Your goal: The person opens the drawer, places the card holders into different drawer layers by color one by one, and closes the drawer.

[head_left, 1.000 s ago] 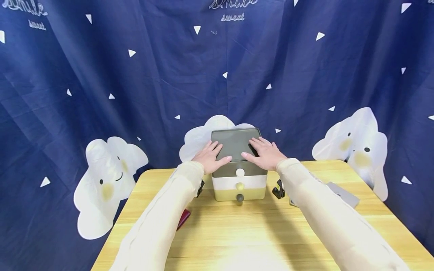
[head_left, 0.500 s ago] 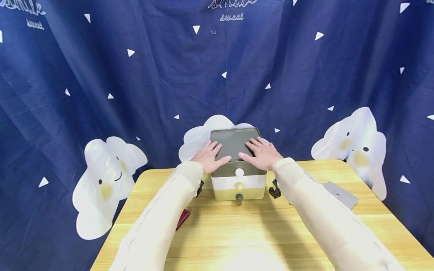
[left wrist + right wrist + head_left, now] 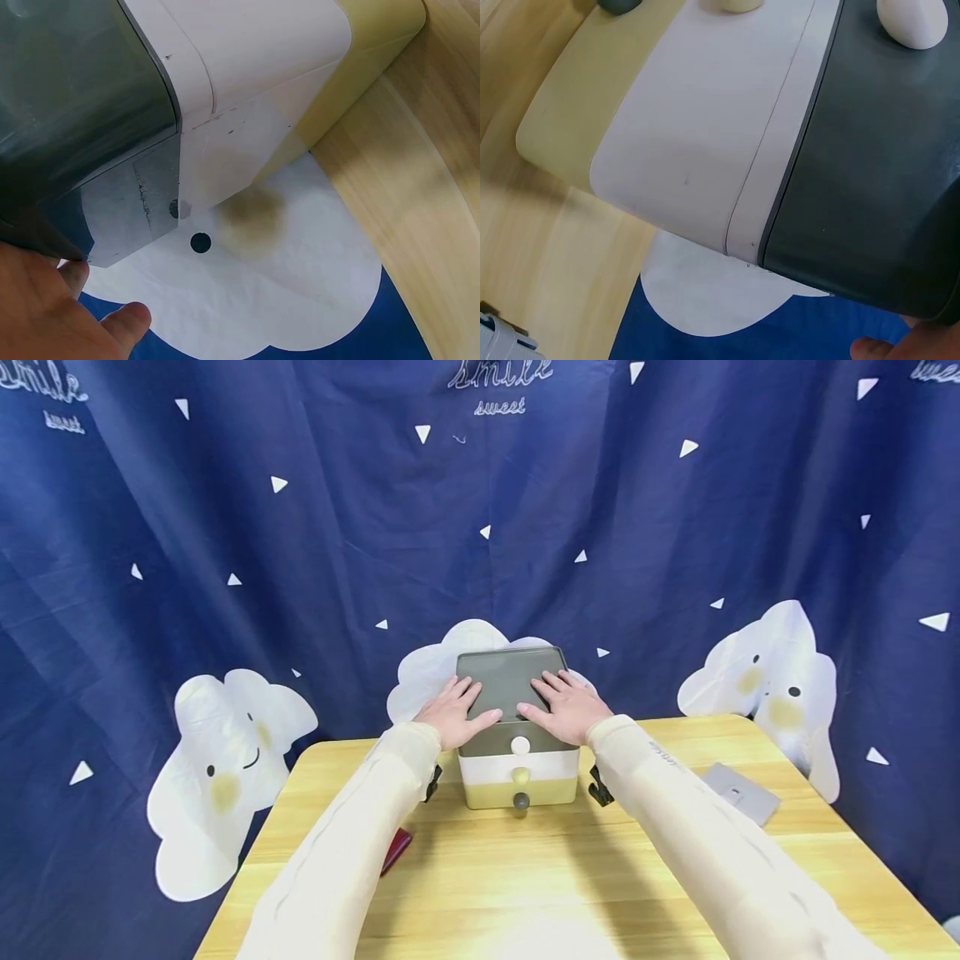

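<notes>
In the head view, a three-tiered box (image 3: pixel 486 767) is seen on the wooden table (image 3: pixel 480 868), its wider side running from nine to three o'clock. Its top (image 3: pixel 504 683) is touched at eight o'clock by the left hand (image 3: pixel 454 717) and at four by the right hand (image 3: pixel 568 708); the middle of the top is thus found at about two o'clock from the left hand and ten from the right, with neither plainly nearer. The fingers (image 3: pixel 555 681) of both hands are spread apart, the thumbs (image 3: pixel 487 719) pointed inward; nothing is clamped, and how hard the top is pressed cannot be told. From top to bottom the box is coloured dark grey, white and pale yellow, with a white knob (image 3: pixel 521 745), a yellow knob (image 3: pixel 521 774) and a grey knob (image 3: pixel 521 801) set in a line toward six o'clock. In the left wrist view, the box's side is shown glossy, with scuffs (image 3: pixel 142 199) on the grey tier, and the hand is placed at eight o'clock, by a grey corner. In the right wrist view, only a little of the hand is caught, between four and five o'clock, beside the dark tier.
</notes>
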Tool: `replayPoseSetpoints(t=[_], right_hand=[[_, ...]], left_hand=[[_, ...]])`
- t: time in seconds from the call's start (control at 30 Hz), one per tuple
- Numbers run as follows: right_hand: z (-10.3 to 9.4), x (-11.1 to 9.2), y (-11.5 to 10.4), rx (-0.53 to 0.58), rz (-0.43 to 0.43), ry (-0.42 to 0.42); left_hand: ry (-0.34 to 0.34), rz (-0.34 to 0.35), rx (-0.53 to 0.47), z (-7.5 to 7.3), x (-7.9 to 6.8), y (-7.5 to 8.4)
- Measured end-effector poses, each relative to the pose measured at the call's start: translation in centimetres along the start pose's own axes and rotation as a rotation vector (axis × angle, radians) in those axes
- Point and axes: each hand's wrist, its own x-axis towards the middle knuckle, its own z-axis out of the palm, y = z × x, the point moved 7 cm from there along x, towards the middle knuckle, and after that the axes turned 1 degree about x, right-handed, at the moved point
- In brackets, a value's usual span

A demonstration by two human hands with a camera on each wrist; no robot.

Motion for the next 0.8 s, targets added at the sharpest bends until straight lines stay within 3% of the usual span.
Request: replayPoseSetpoints(t=[0.33,0.63,0.8], right_hand=[[-0.1,-0.2,-0.2,-0.011,-0.006,-0.006],[0.5,0.2,-0.2,0.015,-0.016,-0.025],[-0.1,-0.1,-0.4,0.021,-0.004,-0.035]], left_hand=[[0.003,-0.010,-0.008,0.3,0.1,-0.1],[0.095,-0.018,-0.100,0.9,0.3,-1.2],[0.145,-0.025,-0.166,0.2,-0.2,-0.9]])
